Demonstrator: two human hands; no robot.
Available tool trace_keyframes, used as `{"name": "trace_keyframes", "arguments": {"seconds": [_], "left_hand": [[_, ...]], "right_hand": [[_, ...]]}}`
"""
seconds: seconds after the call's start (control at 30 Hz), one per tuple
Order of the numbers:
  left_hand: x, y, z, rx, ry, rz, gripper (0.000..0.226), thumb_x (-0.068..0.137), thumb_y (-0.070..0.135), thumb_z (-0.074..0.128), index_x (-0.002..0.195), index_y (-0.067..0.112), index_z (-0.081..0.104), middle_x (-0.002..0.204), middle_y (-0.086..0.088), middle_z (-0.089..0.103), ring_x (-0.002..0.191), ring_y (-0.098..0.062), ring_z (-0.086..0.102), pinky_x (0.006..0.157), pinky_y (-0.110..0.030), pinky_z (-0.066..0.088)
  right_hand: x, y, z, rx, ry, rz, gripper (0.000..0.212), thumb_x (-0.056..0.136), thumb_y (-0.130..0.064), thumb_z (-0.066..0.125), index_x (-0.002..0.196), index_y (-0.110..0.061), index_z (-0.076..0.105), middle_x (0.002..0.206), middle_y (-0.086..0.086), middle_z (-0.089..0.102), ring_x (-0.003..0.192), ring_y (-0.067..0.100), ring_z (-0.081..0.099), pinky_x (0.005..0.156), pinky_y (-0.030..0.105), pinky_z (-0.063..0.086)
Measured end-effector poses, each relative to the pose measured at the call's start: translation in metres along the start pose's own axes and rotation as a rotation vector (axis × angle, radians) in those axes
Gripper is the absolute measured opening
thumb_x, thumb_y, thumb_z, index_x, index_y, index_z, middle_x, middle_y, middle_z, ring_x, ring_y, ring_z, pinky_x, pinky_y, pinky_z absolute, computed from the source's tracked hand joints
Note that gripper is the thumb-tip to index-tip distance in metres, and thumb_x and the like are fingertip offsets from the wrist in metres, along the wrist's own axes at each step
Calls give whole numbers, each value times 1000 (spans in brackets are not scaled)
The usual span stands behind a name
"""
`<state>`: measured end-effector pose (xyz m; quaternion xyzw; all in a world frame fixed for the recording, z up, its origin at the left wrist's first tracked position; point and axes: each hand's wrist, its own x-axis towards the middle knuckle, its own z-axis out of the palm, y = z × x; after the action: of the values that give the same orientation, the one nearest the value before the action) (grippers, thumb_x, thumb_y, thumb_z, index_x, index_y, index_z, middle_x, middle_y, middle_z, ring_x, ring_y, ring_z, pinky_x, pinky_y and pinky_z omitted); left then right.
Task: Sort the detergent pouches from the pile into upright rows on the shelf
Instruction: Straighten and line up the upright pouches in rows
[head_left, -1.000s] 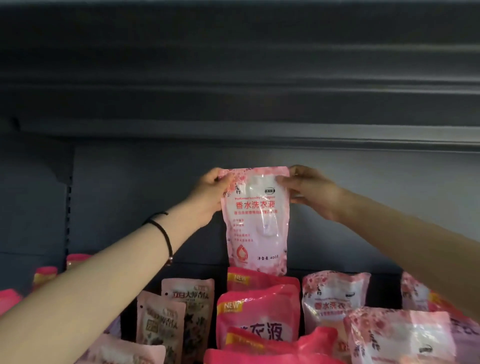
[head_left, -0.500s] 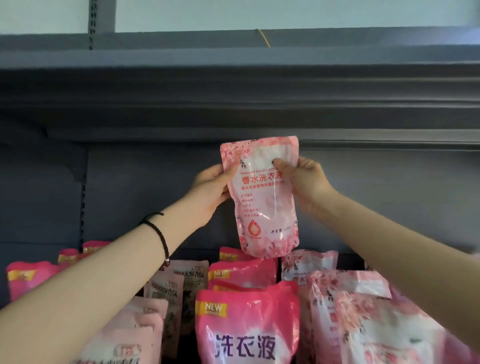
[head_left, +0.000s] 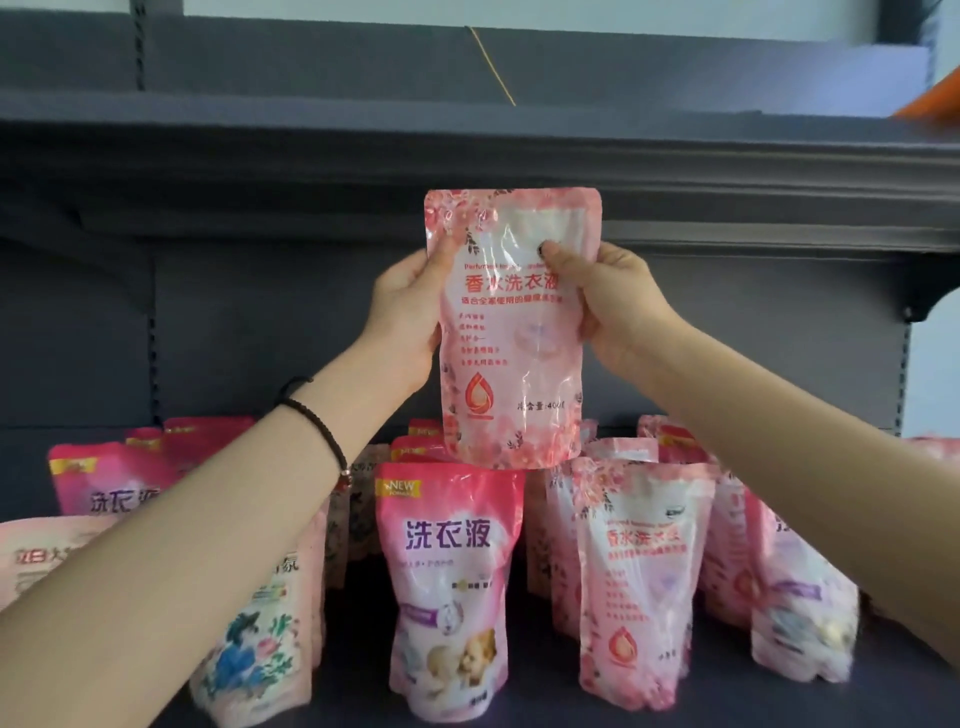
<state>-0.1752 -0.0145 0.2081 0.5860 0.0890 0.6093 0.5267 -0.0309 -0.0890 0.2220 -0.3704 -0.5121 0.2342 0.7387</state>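
A person holds a pale pink floral detergent pouch (head_left: 511, 332) upright in the air with both hands, its printed front facing the camera. The left hand (head_left: 408, 317) grips the pouch's left edge, thumb at the front and fingers curled out of sight behind it. The right hand (head_left: 618, 306) pinches the right edge, with its dark-nailed thumb pressed flat on the upper front panel. A black braided bracelet (head_left: 317, 421) circles the wrist to the lower left of the pouch. Directly beneath the pouch stands a pink pouch printed with a puppy (head_left: 449, 587). Its top edge meets the held pouch's bottom edge in this view, though whether the two touch cannot be told. Below and to the right of the held pouch stands a matching floral pouch (head_left: 639, 582), with more pink pouches crowded behind and beside it. Below and to the left, partly hidden by the forearm, is a pouch with blue flower artwork (head_left: 254, 649), and farther left a deeper pink pouch (head_left: 114, 483). All of these stand on the dark grey shelf (head_left: 519, 719) under the held pouch. An upper shelf board (head_left: 311, 156) runs across just above its top edge. Higher still, a thin yellow cord (head_left: 493, 65) slants down the back panel.
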Motion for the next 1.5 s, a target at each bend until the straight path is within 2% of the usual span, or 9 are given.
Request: {"name": "trace_keyframes", "arguments": {"seconds": [0.17, 0.37, 0.6, 0.73, 0.8, 0.9, 1.03, 1.23, 1.5], "left_hand": [[-39, 6, 20, -6, -31, 6, 25, 96, 35, 54, 100, 16, 69, 95, -3, 76, 87, -18, 73, 70, -30, 59], [-100, -36, 55, -25, -2, -54, 28, 98, 39, 49, 99, 20, 70, 95, -6, 75, 89, -23, 72, 73, -37, 61], [-151, -116, 77, 88, 106, 5, 41, 98, 43, 46, 93, 5, 60, 82, -10, 56, 73, -25, 48, 66, -41, 42], [-169, -155, 88, 244, 198, 81, 31, 99, 41, 44, 87, 18, 61, 65, 0, 48, 61, -15, 47, 59, -34, 44], [-174, -171, 92, 287, 239, 108, 30, 99, 40, 43, 86, 20, 60, 69, -7, 46, 63, -23, 48, 60, -41, 42], [-175, -189, 99, 379, 333, 199, 27, 99, 36, 41, 75, 33, 52, 68, 9, 45, 66, -15, 45, 63, -34, 40], [-171, -207, 102, 501, 441, 332, 36, 100, 37, 38, 92, 11, 61, 85, 2, 55, 85, -26, 53, 79, -41, 47], [-152, -223, 104, 509, 530, 352, 31, 95, 42, 39, 96, 21, 61, 91, 8, 57, 92, -19, 54, 83, -34, 46], [-139, -234, 95, 590, 550, 377, 34, 97, 40, 38, 90, 14, 58, 86, 2, 53, 85, -24, 52, 79, -45, 46]], "right_hand": [[-43, -11, -14, -20, 86, -64, 8, 90, -21, 66, 89, -13, 68, 86, 6, 77, 79, 23, 74, 67, 39, 61], [-95, 8, -49, -185, 301, -157, 33, 93, -37, 59, 67, -17, 52, 65, -1, 68, 64, 20, 69, 60, 36, 60], [-135, 76, -102, -284, 394, -154, 43, 94, -39, 57, 62, -18, 37, 56, 4, 39, 52, 20, 35, 46, 32, 30], [-143, 110, -124, -281, 433, -86, 47, 94, -37, 56, 57, -21, 33, 49, -2, 33, 43, 12, 27, 40, 25, 23], [-142, 123, -131, -281, 434, -72, 48, 94, -36, 56, 55, -20, 32, 47, -3, 32, 40, 10, 26, 38, 22, 22], [-138, 137, -141, -264, 431, -79, 48, 93, -34, 57, 54, -21, 33, 44, -8, 33, 38, 6, 27, 36, 20, 23], [-132, 151, -147, -239, 419, -131, 47, 89, -40, 59, 53, -21, 35, 43, -11, 34, 39, 3, 29, 36, 18, 25], [-109, 166, -149, -155, 382, -115, 44, 81, -48, 58, 46, -26, 42, 43, -12, 37, 41, 3, 31, 37, 16, 28], [-97, 173, -148, -133, 299, -143, 46, 85, -47, 57, 50, -24, 38, 45, -10, 36, 41, 2, 30, 39, 17, 27]]}}
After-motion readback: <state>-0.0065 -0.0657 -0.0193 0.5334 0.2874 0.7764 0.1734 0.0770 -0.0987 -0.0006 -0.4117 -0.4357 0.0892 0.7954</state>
